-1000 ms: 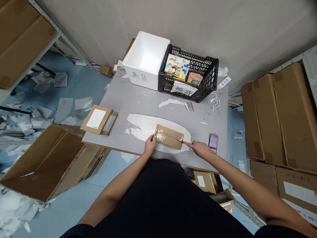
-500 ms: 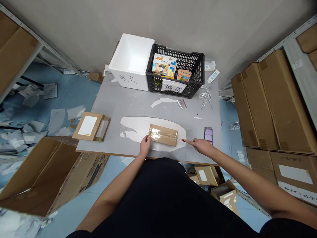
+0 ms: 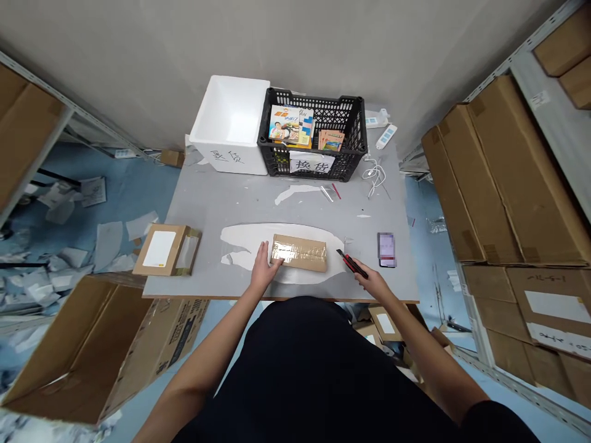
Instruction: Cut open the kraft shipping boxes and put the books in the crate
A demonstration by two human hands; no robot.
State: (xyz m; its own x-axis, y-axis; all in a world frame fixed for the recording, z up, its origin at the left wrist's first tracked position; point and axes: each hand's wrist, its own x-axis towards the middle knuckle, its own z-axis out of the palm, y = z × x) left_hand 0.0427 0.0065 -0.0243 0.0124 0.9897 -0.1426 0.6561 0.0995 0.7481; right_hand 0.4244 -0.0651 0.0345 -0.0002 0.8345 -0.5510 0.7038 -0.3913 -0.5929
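A small flat cardboard box (image 3: 299,253), its top covered with shiny clear tape, lies on a white torn patch of the table (image 3: 249,237). My left hand (image 3: 264,271) is at the box's left end, fingers stretched out and thumb against its near left corner. To the right of the box, my right hand (image 3: 372,282) is closed around a red and black utility knife (image 3: 353,263). The knife points away and to the left, and its tip is apart from the box.
A phone (image 3: 386,250) lies at the right. At the back stand a white foam box (image 3: 231,157) and a black crate (image 3: 314,166) holding booklets. A labelled carton (image 3: 159,249) sits at the left edge. An open large carton (image 3: 152,344) stands on the floor, left.
My right hand has drawn the knife back from the box's right end and turned it. The fingers of my left hand have spread out from the box's left edge.
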